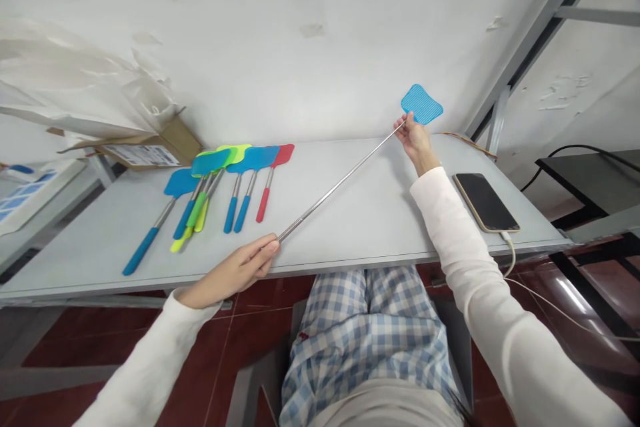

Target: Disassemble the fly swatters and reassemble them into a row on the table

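Note:
A fly swatter (pixel 345 177) with a blue ribbed head and a long, drawn-out metal rod stretches slantwise over the table between my two hands. My left hand (pixel 253 261) is closed around its handle end at the front edge, hiding the grip. Up at the far right, my right hand (pixel 414 137) pinches the rod just below the blue head. To the left lie more swatters with short rods: a blue one (pixel 149 239) by itself, an overlapping pile (pixel 199 203) of blue, green and yellow ones, two blue ones (pixel 245 203), and a red one (pixel 267 190).
A smartphone (pixel 485 202) with a white cable plugged in lies at the table's right. An opened cardboard box (pixel 175 140) stands at the back left. The white wall (pixel 320 67) rises right behind the table (pixel 340 233); a metal frame (pixel 530 40) stands at the right.

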`<state>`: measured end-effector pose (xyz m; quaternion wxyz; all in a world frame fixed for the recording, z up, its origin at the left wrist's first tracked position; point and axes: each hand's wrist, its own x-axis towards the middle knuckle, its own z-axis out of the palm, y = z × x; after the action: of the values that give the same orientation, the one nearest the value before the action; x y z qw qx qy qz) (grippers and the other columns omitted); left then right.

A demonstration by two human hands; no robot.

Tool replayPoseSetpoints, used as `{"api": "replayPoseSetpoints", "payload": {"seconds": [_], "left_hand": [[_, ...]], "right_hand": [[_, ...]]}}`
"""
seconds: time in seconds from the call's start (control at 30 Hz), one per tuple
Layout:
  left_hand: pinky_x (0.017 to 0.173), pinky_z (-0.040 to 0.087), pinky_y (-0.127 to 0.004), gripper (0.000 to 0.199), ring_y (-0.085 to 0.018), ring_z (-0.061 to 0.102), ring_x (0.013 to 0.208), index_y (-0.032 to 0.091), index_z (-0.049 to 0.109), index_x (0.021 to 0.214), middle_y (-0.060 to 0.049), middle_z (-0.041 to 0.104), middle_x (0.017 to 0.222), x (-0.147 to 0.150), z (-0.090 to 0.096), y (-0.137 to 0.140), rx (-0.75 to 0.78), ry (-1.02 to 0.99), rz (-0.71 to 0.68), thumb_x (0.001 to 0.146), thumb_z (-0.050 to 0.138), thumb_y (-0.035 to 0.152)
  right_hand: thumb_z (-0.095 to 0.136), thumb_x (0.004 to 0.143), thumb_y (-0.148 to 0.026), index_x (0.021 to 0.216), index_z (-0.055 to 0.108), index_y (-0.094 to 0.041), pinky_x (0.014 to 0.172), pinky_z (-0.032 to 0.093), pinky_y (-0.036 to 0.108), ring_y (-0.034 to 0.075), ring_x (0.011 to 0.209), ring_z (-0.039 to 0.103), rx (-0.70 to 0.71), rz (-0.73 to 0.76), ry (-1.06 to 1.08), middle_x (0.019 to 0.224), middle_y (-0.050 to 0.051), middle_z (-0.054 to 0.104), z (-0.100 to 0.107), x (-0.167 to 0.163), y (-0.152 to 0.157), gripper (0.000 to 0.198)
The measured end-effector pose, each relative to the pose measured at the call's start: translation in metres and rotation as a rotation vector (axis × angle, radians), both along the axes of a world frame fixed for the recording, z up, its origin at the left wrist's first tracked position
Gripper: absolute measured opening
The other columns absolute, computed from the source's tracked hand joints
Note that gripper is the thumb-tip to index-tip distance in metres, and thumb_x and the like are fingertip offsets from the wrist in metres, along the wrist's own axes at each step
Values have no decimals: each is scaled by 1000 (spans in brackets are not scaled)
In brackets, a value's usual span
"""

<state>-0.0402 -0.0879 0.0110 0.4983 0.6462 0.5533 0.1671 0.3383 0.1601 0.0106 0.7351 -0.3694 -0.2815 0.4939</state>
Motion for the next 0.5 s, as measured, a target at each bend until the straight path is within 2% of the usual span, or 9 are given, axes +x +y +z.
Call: {"api": "replayPoseSetpoints", "payload": {"seconds": [0.13, 0.23, 0.37, 0.43, 0.5], "left_hand": [[38, 24, -22, 52, -9, 24, 44, 23, 38, 69, 6, 34, 57, 1, -6, 11, 9, -24, -25, 89, 43, 71], [38, 22, -21, 53, -8, 23, 45, 22, 37, 69, 7, 33, 57, 2, -12, 18, -4, -48, -44, 89, 43, 71], [38, 20, -21, 51, -7, 21, 42, 22, 42, 74, 7, 31, 57, 7, -13, 34, -42, -77, -76, 88, 44, 71], [39, 19, -22, 50, -7, 22, 42, 22, 48, 79, 8, 30, 55, 14, -13, 48, -29, -46, -105, 89, 42, 70], [43, 25, -22, 49, -9, 29, 44, 20, 55, 82, 6, 34, 54, 23, -12, 66, 65, 31, -153, 91, 41, 67]], "right_hand": [[57, 99, -35, 74, 56, -19, 78, 58, 23, 8, 65, 61, 11, -29, 26, 67, -3, 57, -2, 4, 4, 29], [50, 102, -35, 82, 61, -19, 80, 57, 24, 9, 71, 64, -11, 21, 39, 72, -2, 61, -7, 12, 3, 28], [38, 105, -41, 85, 61, -20, 67, 55, 23, 9, 67, 63, -48, 34, 125, 72, -1, 63, -9, 21, 5, 37], [35, 106, -42, 84, 59, -21, 58, 50, 20, 8, 57, 56, -39, 5, 209, 63, -4, 56, -10, 24, 8, 38], [31, 107, -42, 83, 55, -23, 50, 42, 18, 7, 47, 45, -21, -62, 288, 55, -8, 44, -14, 29, 12, 39]]}}
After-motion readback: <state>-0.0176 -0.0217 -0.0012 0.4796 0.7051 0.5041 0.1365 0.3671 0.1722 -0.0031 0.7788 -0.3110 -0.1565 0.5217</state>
